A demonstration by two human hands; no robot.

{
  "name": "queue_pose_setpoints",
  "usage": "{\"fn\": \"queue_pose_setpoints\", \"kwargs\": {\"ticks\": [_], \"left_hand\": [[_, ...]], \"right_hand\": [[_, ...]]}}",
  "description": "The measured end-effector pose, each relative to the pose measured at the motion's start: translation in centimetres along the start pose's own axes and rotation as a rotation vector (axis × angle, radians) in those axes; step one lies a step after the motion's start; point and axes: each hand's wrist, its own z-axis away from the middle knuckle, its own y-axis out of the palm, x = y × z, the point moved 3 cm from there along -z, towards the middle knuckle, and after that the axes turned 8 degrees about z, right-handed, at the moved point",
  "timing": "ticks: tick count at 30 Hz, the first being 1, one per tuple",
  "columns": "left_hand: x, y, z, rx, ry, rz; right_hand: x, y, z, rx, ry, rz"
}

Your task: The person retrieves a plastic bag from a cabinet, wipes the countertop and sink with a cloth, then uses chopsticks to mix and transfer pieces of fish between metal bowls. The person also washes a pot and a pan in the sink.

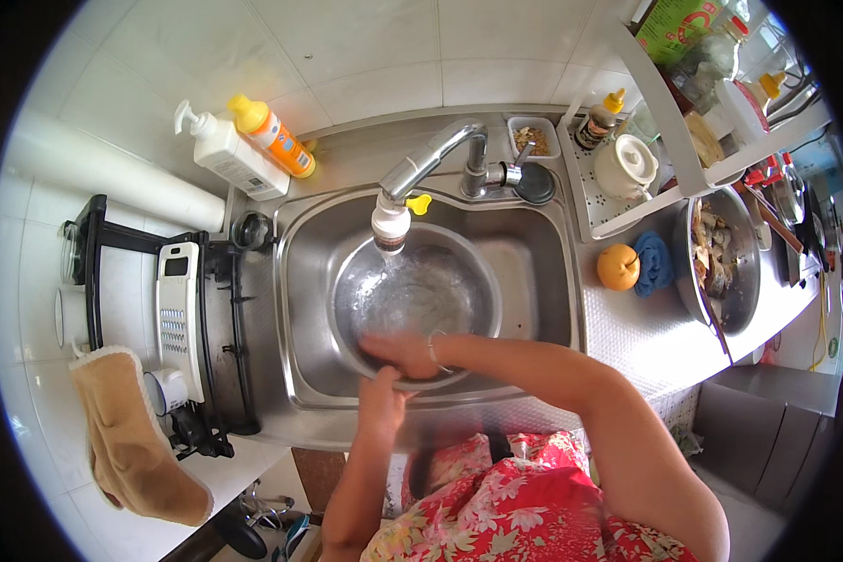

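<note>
A round metal basin [488, 281] stands in the stainless steel sink [534, 309]. Water runs into it from the faucet's white filter nozzle [391, 223], and its surface is stirred up. My right hand [404, 353], a bracelet on its wrist, reaches over the near left of the basin and is blurred; whether it touches anything inside cannot be told. At the basin's near rim is my left hand [385, 402], its thumb at the edge and its fingers partly hidden, gripping the rim.
A white pump bottle [242, 158] and an orange bottle [281, 140] stand behind the sink. On the left are a black rack [204, 316] and a white grater [177, 309]. An orange fruit [617, 267], a blue cloth [652, 264] and a bowl of food pieces [741, 281] lie right.
</note>
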Motion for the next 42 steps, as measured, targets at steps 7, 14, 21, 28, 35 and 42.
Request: {"fn": "queue_pose_setpoints", "kwargs": {"ticks": [7, 14, 21, 28, 35, 42], "left_hand": [[-2.0, -2.6, -0.2, -0.186, 0.261, -0.171], [-5.6, -1.9, 1.7, -0.219, 0.862, -0.683], [-7.0, -2.6, 5.2, -0.305, 1.053, -0.832], [-8.0, -4.4, 8.1, -0.297, 1.137, -0.885], [-8.4, -5.4, 9.1, -0.158, 1.286, -0.641], [-8.4, -7.6, 10.4, -0.188, 1.154, -0.294]], "right_hand": [[-6.0, -5.0, 8.2, -0.025, 0.255, 0.977], [-13.7, -16.4, 14.5, -1.274, 0.703, 0.145], [-17.0, -21.5, 13.3, -1.187, 0.55, -0.475], [-15.4, -23.4, 11.4, -1.113, 0.526, -0.491], [-10.9, -22.5, 11.4, -1.237, 0.497, -0.553], [-2.5, -16.6, 17.1, -0.806, -0.076, -1.031]]}}
